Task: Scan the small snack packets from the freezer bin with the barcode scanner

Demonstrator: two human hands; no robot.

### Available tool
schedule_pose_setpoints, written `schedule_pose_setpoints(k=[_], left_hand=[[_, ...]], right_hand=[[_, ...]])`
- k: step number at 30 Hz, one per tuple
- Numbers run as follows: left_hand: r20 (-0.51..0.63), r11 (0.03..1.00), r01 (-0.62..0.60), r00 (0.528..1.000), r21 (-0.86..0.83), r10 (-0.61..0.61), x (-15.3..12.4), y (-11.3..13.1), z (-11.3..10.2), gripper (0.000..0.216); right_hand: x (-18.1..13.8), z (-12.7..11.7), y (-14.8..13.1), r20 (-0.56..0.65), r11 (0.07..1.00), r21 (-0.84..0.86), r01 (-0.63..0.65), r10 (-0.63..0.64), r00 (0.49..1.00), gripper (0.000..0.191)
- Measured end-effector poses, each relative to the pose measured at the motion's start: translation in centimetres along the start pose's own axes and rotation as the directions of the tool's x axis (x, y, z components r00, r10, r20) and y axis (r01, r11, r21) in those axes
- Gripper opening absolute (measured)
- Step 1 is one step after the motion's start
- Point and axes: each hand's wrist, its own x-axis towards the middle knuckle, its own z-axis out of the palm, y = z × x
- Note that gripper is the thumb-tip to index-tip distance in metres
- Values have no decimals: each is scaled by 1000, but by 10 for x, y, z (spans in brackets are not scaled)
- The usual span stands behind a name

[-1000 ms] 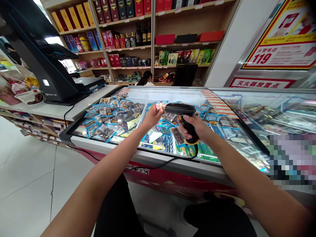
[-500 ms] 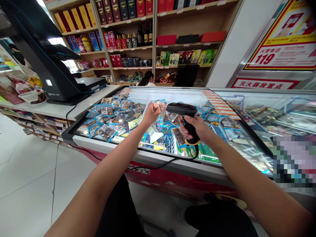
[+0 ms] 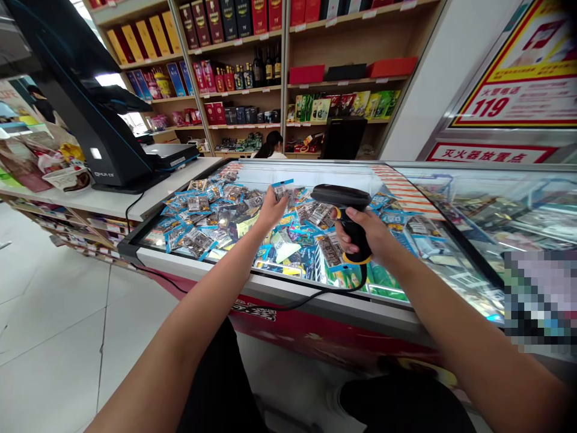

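Note:
My left hand (image 3: 270, 210) is closed on a small blue-edged snack packet (image 3: 283, 189), held up over the open chest freezer (image 3: 279, 287). My right hand (image 3: 363, 233) grips the handle of a black barcode scanner (image 3: 343, 199) with a yellow base; its head points left at the packet, a short gap away. The scanner's black cable (image 3: 288, 305) hangs over the freezer's front rim. Below both hands the freezer is filled with several blue and dark snack packets (image 3: 198, 219).
A black checkout screen (image 3: 85, 120) stands on the white counter (image 3: 108, 201) at left. Shelves of boxes and bottles (image 3: 252, 66) line the back wall, and a person's head (image 3: 273, 143) shows behind the freezer. Glass freezer lids (image 3: 473, 210) stretch to the right. White floor tiles lie at left.
My left hand has tilted and lowered the packet slightly in front of the scanner. The scanner hand has shifted a little to the right. The red scanning glow on the packet is gone.

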Motion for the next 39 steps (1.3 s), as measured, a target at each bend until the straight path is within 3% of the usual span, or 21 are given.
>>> schedule_pose_setpoints(k=[4, 6, 8, 10, 12, 15, 18, 21, 23, 25, 27, 28, 30, 33, 39], left_hand=[[-17, 966, 172, 984, -192, -179, 0, -1, 14, 28], [-37, 956, 210, 974, -204, -222, 2, -2, 22, 28], [-93, 980, 180, 978, -86, -188, 3, -5, 27, 27], [-154, 984, 101, 985, 147, -78, 3, -7, 27, 31], [-157, 921, 38, 987, 387, 25, 1, -9, 25, 42], [-37, 833, 2, 999, 554, 23, -6, -11, 21, 54], [121, 812, -69, 993, 580, -2, -11, -11, 21, 47], [262, 794, -164, 965, 585, 6, -12, -8, 18, 49], [291, 744, -205, 957, 636, 16, -8, -4, 7, 53], [184, 633, -155, 983, 758, 20, -1, -1, -14, 53], [-55, 487, 29, 998, 873, 38, 7, 0, -40, 52], [-177, 441, 134, 983, 888, 57, 10, 0, -53, 51], [-315, 401, 279, 949, 872, 27, 13, -2, -75, 50], [-352, 374, 350, 934, 859, -67, 14, -6, -87, 48], [-267, 359, 252, 964, 899, -9, 11, -6, -74, 38]], right_hand=[[1, -3, -6, -71, 997, 72, 5, 0, 997, 46], [3, -7, -7, -103, 995, 102, 7, 4, 995, 46], [4, -10, -7, -119, 993, 116, 2, 12, 993, 46], [6, -11, -7, -125, 993, 121, -6, 22, 992, 45], [5, -11, -7, -130, 993, 120, -17, 33, 991, 43], [3, -8, -10, -156, 992, 122, -37, 56, 986, 37], [1, -6, -12, -184, 988, 143, -54, 80, 980, 33], [2, -6, -12, -188, 991, 124, -50, 73, 979, 40], [4, -7, -10, -191, 995, 90, -43, 59, 980, 47], [5, -8, -8, -193, 997, 68, -48, 60, 979, 49], [6, -9, -4, -193, 996, 64, -58, 70, 979, 49], [7, -10, -3, -192, 996, 65, -65, 77, 978, 47], [7, -11, 0, -190, 994, 69, -88, 100, 977, 45], [7, -12, 2, -192, 990, 85, -115, 129, 973, 43], [6, -13, 2, -200, 988, 109, -109, 129, 971, 38]])
